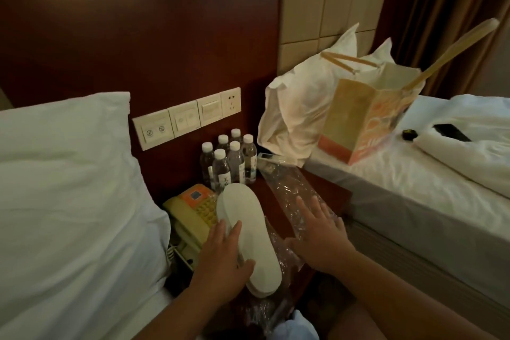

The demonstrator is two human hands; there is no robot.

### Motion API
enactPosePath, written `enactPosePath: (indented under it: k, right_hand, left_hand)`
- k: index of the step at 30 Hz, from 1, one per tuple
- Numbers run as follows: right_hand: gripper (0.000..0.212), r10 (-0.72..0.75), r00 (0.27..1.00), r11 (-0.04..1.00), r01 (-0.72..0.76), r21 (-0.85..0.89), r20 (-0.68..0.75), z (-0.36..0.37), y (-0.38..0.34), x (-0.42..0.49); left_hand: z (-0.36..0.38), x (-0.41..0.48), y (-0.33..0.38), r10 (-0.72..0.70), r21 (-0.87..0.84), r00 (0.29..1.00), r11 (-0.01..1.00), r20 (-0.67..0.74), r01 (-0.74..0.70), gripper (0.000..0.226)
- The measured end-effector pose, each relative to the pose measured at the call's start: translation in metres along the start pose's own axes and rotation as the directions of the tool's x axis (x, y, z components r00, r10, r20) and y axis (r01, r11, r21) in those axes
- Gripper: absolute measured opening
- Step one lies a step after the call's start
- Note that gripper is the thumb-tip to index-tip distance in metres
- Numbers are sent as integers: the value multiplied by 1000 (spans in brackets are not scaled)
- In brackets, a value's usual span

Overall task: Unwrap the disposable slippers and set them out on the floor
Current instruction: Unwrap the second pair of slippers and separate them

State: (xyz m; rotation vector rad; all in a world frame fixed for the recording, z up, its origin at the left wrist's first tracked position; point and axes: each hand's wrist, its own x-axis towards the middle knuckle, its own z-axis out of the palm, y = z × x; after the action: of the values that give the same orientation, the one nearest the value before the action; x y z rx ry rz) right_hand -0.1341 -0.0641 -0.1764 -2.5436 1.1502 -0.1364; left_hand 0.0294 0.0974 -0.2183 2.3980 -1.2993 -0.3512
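A pair of flat white disposable slippers (248, 234), stacked sole up, is held over the dark wooden nightstand (331, 188). My left hand (223, 251) grips the stack from its left side, fingers on top and thumb curled under the edge. Clear crinkled plastic wrapping (292, 188) lies on the nightstand to the right of the slippers. My right hand (320, 232) rests flat on that wrapping with fingers spread. More clear plastic (262, 312) hangs below the slippers near the bottom of the view.
Several water bottles (229, 160) stand at the back of the nightstand, with a yellow telephone (193, 210) to their left. A white pillow (69, 188) fills the left. On the bed at right stand a paper gift bag (367, 116) and a white plastic bag (298, 110).
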Motion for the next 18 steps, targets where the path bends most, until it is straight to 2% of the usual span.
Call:
enactPosePath:
  k: [3,6,9,12,15,17,18]
  right_hand:
    - [101,-6,996,999,2,53,86,24,-17,5]
    - [107,32,980,981,-69,180,199,50,-33,8]
    - [111,37,973,932,-116,343,229,72,-46,10]
    - [105,60,977,870,-152,468,206,82,-55,12]
    - [104,186,953,739,-296,605,239,80,-53,18]
    - [105,295,900,585,-435,684,320,75,-48,23]
    - [95,308,881,520,-471,713,358,74,-44,26]
  left_hand:
    - [12,-3,-12,-72,-113,997,991,17,73,92]
    - [20,-3,-18,-177,-259,984,951,-3,170,88]
    - [27,0,-18,-241,-397,969,886,50,240,71]
    - [35,5,-16,-258,-533,960,800,112,277,49]
    - [39,9,-14,-302,-644,940,690,159,330,42]
    - [40,9,-14,-331,-681,928,641,172,354,38]
    - [40,8,-13,-333,-694,927,626,175,356,32]
